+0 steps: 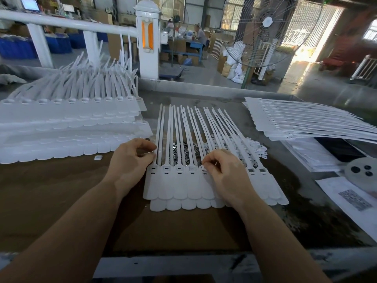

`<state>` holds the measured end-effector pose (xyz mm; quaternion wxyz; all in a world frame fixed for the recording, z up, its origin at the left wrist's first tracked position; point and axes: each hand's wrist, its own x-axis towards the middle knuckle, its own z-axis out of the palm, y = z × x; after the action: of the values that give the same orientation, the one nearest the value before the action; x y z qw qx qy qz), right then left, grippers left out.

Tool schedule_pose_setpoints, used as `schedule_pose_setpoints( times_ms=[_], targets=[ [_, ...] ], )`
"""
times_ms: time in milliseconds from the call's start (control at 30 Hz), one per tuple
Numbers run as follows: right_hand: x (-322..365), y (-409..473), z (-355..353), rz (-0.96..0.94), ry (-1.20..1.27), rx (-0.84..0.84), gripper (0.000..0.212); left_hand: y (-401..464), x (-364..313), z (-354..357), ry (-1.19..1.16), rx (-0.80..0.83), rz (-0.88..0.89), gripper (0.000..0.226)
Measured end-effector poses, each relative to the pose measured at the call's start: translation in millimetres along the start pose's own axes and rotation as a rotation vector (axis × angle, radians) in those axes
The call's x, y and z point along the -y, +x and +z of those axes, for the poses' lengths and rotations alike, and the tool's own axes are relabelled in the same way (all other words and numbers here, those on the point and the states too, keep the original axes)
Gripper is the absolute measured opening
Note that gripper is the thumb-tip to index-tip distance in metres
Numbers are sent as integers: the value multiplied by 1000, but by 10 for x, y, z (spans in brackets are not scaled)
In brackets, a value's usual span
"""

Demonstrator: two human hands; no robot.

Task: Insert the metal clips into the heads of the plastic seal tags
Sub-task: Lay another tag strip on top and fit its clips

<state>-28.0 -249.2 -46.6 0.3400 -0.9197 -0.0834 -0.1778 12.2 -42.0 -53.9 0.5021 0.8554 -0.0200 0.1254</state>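
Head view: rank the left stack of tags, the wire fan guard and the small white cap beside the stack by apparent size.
1. Left stack of tags
2. Wire fan guard, farther away, so true ranking unsure
3. Small white cap

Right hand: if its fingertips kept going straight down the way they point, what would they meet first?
Most likely the head of the fifth seal tag in the front row: the right hand pinches just above it, apparently with a small clip, though that is too small to confirm.

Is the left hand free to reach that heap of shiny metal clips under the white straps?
Probably yes. The left hand sits beside the heap of shiny metal clips, though the white plastic straps lie across it, leaving only gaps.
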Motion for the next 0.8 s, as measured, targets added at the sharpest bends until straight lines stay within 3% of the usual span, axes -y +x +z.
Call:
schedule_pose_setpoints(
  times_ms=[500,800],
  targets=[
    [-4,-7,-38,29,125,-34,10,-6,-11,4,39,-2,21,16],
    [-13,13,-29,48,78,6,10,-3,-15,3,33,7,16,15]
  ],
)
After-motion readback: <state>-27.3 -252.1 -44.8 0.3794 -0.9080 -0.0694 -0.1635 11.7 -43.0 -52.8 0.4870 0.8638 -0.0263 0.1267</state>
